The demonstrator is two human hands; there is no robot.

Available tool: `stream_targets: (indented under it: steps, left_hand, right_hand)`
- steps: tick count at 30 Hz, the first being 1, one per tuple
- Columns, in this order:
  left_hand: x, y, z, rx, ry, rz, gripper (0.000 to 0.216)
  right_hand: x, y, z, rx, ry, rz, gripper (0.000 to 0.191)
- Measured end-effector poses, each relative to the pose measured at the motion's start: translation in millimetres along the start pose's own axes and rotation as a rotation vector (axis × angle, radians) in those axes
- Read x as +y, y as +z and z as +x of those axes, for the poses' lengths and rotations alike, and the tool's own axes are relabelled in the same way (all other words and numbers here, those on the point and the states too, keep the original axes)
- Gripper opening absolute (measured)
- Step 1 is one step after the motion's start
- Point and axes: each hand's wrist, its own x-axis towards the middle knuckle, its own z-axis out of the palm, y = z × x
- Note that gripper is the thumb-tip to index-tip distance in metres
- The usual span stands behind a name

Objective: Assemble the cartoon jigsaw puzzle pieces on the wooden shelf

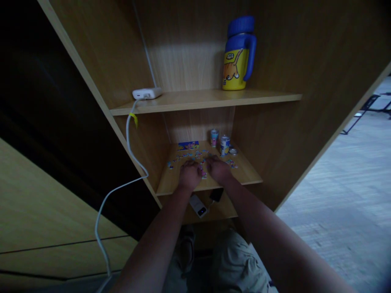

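Note:
Small colourful puzzle pieces [195, 155] lie scattered on the lower wooden shelf [244, 173]. My left hand [190, 174] and my right hand [217, 167] rest side by side on the shelf among them, fingers curled down over a few pieces near a pink one [203, 175]. What the fingertips pinch is too small to make out. A flat printed puzzle picture [188, 145] lies at the back of the shelf. Two small printed cans [214, 137] [225, 145] stand at the back right, with a round lid [233, 151] beside them.
A blue and yellow jug [238, 55] stands on the upper shelf [275, 97]. A white charger box [147, 93] sits at its left end, its cable [130, 138] hanging down. A small white device [198, 206] and a dark one [216, 194] lie below.

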Motion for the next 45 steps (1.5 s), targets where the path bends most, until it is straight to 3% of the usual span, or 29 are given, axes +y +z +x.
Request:
stream_targets:
  steps: [5,27,34,45]
  left_hand:
    - [1,-2,1,-0.019,0.002,0.023,0.015]
    - [-4,5,7,-0.03,-0.025,0.089,0.022]
    - [-2,4,6,-0.019,-0.039,0.087,0.022]
    - [1,4,6,-0.054,-0.077,0.044,0.026]
  right_hand:
    - [-5,-4,1,-0.029,0.008,-0.052,0.041]
    - [3,14,8,0.081,0.133,0.007,0.035]
    - [12,22,13,0.158,0.095,0.155,0.033]
    - [49,33,22,0.287,-0.13,0.576,0.028]
